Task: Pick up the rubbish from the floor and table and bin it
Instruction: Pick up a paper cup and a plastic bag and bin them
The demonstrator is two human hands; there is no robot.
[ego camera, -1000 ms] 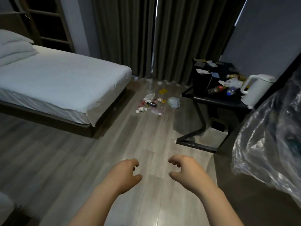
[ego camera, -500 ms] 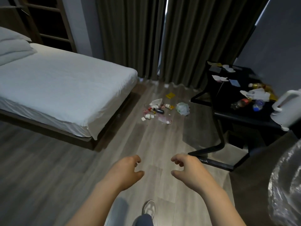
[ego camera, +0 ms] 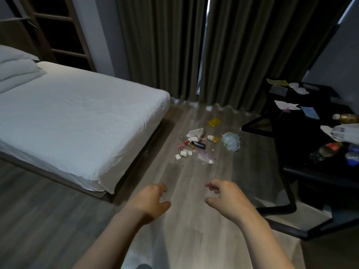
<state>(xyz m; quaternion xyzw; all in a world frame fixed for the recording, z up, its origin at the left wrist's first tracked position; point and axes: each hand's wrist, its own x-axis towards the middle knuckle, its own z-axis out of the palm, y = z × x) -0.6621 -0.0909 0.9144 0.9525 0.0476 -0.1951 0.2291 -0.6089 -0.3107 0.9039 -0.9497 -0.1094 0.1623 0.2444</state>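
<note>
A scatter of rubbish lies on the wooden floor between the bed and the table: small cups, a dark bottle, papers, a yellow wrapper and a crumpled white bag. More rubbish sits on the black table at the right: tissues, a plastic bottle, a blue cap, paper scraps. My left hand and my right hand hover low in front of me, fingers loosely curled, holding nothing, well short of the floor rubbish.
A bed with white sheets fills the left. Dark curtains hang behind the rubbish. The table's black metal frame reaches onto the floor at the right. Bare floor lies between my hands and the litter.
The view has moved forward and swung left: the rubbish is closer, and the plastic bag and white kettle at the right have left the frame. Both hands keep the same empty pose.
</note>
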